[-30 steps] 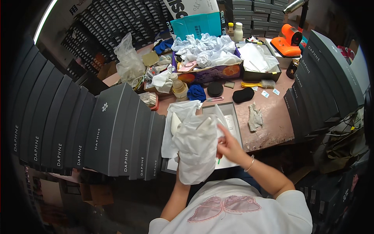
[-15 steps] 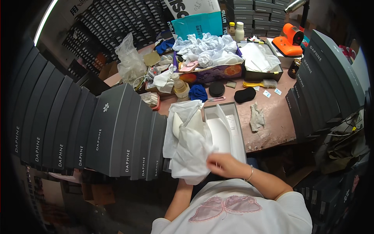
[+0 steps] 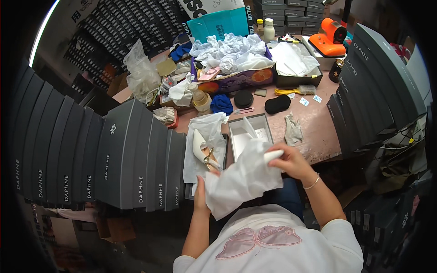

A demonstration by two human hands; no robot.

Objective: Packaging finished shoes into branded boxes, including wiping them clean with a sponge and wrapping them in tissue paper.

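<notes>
A white pointed shoe sticks out of a crumpled white wrapping sheet, with the fingers of my right hand closed around it. The rest of that shoe is hidden by the wrapping. At the sheet's left end my left hand grips the wrapping, its thumb raised and its fingers mostly hidden behind. Just beyond my left hand, a white shoe with a gold-coloured strap lies on white tissue paper. The open grey shoebox stands behind the held wrapping, with white paper inside.
Tall rows of dark grey shoeboxes line the left, and another stack stands at right. On the pink table lie a beige cloth, a black oval pad and a yellow brush. A purple box holds crumpled paper.
The wrapping has lifted off the left-hand shoe and moved right, uncovering it. My right hand now grips a shoe end within the wrapping, and my left hand has come into view.
</notes>
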